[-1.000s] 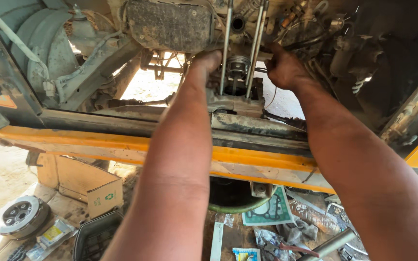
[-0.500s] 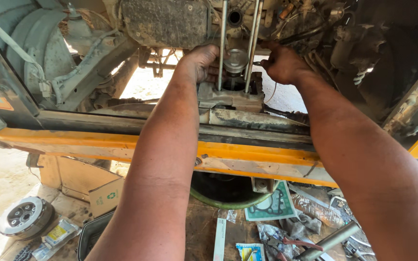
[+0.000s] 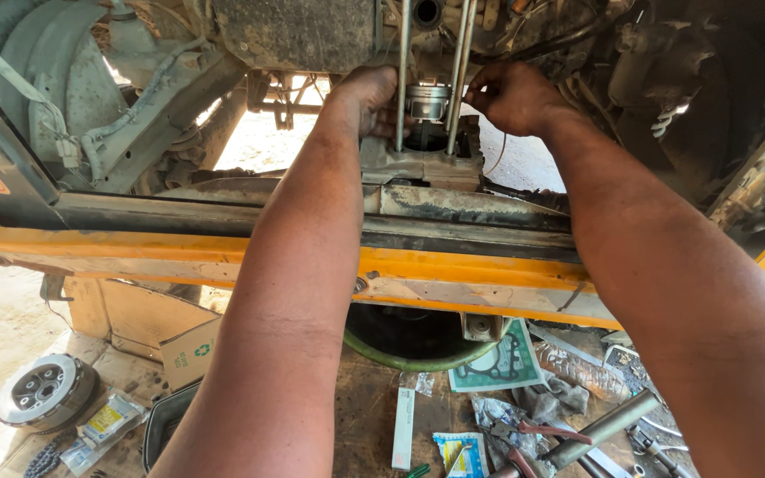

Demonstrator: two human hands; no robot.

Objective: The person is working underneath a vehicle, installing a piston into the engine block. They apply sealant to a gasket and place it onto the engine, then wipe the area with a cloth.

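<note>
Both my arms reach over a yellow frame rail (image 3: 453, 270) into a dirty engine bay. A shiny metal piston (image 3: 428, 100) stands between long steel studs (image 3: 403, 71) above the engine case (image 3: 422, 164). My left hand (image 3: 367, 96) rests against the left side of the piston and the left stud, fingers curled. My right hand (image 3: 508, 93) pinches at the right stud beside the piston; whether it holds a small part is hidden by the fingers.
Below the rail lie a green-rimmed basin (image 3: 413, 341), a green gasket sheet (image 3: 499, 363), an open cardboard box (image 3: 157, 327), a round clutch assembly (image 3: 44, 391), small packets (image 3: 108, 423), a metal pipe (image 3: 599, 429) and loose tools on the ground.
The view has shifted so that the hands sit lower in frame. Both hands have closed in on the piston, the left now touching its side, the right at the right stud.
</note>
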